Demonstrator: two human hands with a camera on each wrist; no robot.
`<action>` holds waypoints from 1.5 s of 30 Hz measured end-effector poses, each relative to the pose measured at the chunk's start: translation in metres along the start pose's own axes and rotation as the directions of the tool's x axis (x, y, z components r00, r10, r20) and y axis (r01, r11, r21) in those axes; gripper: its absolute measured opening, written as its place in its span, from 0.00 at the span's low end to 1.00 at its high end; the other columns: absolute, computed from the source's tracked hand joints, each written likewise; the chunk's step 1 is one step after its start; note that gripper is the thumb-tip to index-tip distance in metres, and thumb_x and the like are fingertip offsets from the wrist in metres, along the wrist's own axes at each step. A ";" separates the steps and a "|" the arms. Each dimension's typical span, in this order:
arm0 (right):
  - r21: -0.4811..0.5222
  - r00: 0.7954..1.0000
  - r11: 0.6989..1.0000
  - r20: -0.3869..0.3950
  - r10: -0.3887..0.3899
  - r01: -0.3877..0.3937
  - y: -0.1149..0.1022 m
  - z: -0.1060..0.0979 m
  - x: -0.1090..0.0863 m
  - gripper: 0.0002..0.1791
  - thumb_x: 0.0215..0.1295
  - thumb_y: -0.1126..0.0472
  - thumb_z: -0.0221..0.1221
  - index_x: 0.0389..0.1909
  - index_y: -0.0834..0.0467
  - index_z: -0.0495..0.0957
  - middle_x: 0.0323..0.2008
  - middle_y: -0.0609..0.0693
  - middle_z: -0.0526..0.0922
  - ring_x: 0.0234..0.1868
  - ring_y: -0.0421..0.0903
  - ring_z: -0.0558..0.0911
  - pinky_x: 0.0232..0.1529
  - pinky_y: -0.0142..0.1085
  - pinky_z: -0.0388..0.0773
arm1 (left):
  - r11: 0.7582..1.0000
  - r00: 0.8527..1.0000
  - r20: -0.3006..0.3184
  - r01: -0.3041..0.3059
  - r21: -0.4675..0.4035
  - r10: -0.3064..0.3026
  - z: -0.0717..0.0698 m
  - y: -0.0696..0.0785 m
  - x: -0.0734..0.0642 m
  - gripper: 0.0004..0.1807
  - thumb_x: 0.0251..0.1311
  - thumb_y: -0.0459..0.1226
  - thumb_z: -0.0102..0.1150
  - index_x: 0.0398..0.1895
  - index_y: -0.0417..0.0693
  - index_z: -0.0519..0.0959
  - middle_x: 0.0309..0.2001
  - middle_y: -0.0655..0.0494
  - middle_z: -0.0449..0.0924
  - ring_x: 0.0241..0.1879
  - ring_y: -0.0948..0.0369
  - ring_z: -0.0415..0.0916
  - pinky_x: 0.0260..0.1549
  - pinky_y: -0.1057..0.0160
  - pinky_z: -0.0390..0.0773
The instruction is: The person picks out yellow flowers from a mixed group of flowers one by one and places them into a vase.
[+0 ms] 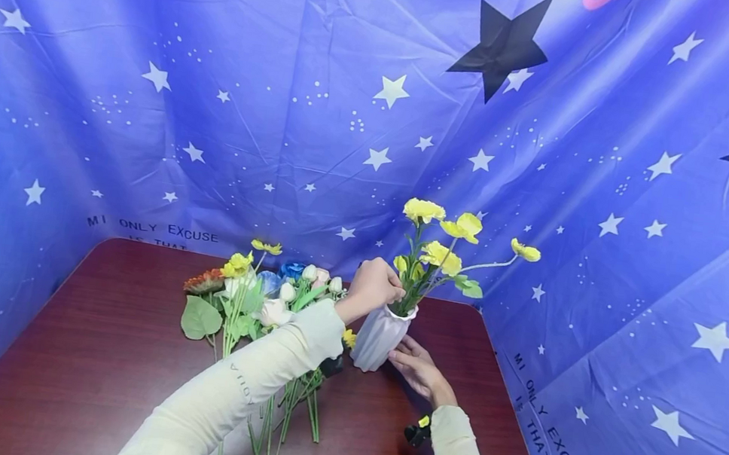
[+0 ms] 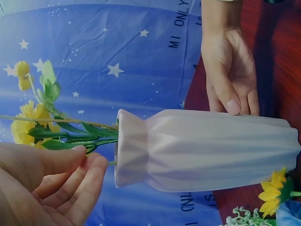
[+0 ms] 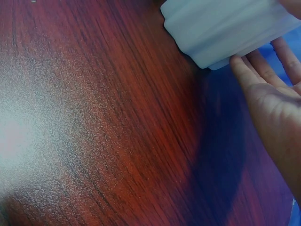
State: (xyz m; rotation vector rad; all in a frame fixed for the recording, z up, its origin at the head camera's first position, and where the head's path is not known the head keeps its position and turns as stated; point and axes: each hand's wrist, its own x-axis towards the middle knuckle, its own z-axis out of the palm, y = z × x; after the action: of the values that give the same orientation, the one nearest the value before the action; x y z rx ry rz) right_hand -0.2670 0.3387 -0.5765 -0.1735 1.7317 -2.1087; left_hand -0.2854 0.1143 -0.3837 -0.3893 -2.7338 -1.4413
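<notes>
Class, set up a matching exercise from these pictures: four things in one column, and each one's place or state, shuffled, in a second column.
Things:
1. ribbed white ceramic vase
2. yellow artificial flowers
3. left hand
4. right hand

Places or states:
A. fingertips touch the vase's base
B. stands upright on the dark red wooden table
C. pinches stems at the vase's mouth
D. stand in the vase

Pairs: 1-B, 2-D, 3-C, 4-A

The vase (image 1: pixel 381 336) stands on the table (image 1: pixel 84 345) between both hands — left hand (image 1: pixel 374 287) at its mouth, right hand's fingers (image 1: pixel 409 354) against its base; loose flowers (image 1: pixel 247 296) lie left.
</notes>
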 end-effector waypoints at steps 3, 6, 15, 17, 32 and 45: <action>0.012 1.000 1.000 0.006 0.004 -0.004 0.000 0.000 0.000 0.44 0.71 0.77 0.49 0.78 0.72 0.32 0.74 0.70 0.53 0.60 0.35 0.75 0.65 0.26 0.74 | 1.000 1.000 -0.004 0.004 0.000 -0.004 0.002 -0.001 0.001 0.05 0.56 0.35 0.74 0.23 0.50 0.91 0.23 0.58 0.89 0.21 0.67 0.80 0.22 0.74 0.75; 0.015 1.000 1.000 0.014 0.009 -0.009 0.000 0.000 0.001 0.44 0.71 0.77 0.49 0.78 0.72 0.31 0.77 0.74 0.45 0.61 0.35 0.74 0.65 0.26 0.74 | 1.000 1.000 -0.009 0.012 0.002 -0.012 0.004 -0.002 0.001 0.05 0.55 0.35 0.75 0.23 0.51 0.91 0.22 0.58 0.88 0.21 0.67 0.80 0.25 0.73 0.77; 0.013 1.000 1.000 0.021 0.016 -0.017 -0.002 0.000 0.000 0.46 0.71 0.76 0.49 0.78 0.72 0.29 0.77 0.76 0.39 0.63 0.37 0.73 0.67 0.27 0.73 | 1.000 1.000 0.005 0.017 0.003 -0.017 0.008 -0.005 0.003 0.06 0.55 0.35 0.75 0.22 0.50 0.91 0.20 0.58 0.87 0.19 0.67 0.80 0.26 0.72 0.80; 0.013 1.000 1.000 0.017 0.017 -0.017 -0.003 0.001 0.000 0.45 0.71 0.77 0.49 0.78 0.72 0.29 0.77 0.76 0.40 0.62 0.37 0.73 0.66 0.27 0.74 | 1.000 1.000 0.003 0.013 0.010 -0.013 0.007 -0.005 0.003 0.06 0.55 0.35 0.75 0.22 0.50 0.91 0.20 0.58 0.87 0.20 0.67 0.80 0.26 0.72 0.79; 0.002 1.000 1.000 -0.004 0.026 -0.026 -0.001 -0.001 0.002 0.43 0.73 0.77 0.47 0.78 0.72 0.31 0.76 0.74 0.45 0.62 0.36 0.74 0.64 0.26 0.75 | 1.000 0.999 -0.043 0.026 -0.004 -0.026 0.000 0.000 0.003 0.03 0.56 0.37 0.75 0.25 0.52 0.92 0.28 0.58 0.90 0.31 0.62 0.86 0.29 0.73 0.81; 0.005 0.993 0.997 0.093 -0.077 0.077 0.006 -0.008 0.003 0.52 0.70 0.67 0.61 0.77 0.75 0.32 0.68 0.60 0.65 0.61 0.36 0.76 0.65 0.27 0.75 | 1.000 0.998 -0.054 -0.025 -0.003 0.025 0.010 0.001 0.006 0.06 0.57 0.38 0.73 0.23 0.52 0.91 0.22 0.60 0.88 0.24 0.66 0.81 0.31 0.72 0.81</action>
State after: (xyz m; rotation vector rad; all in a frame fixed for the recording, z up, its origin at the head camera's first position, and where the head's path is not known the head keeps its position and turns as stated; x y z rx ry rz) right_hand -0.2709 0.3442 -0.5844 -0.3386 1.6947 -2.1201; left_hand -0.2898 0.1243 -0.3879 -0.3779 -2.6753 -1.4295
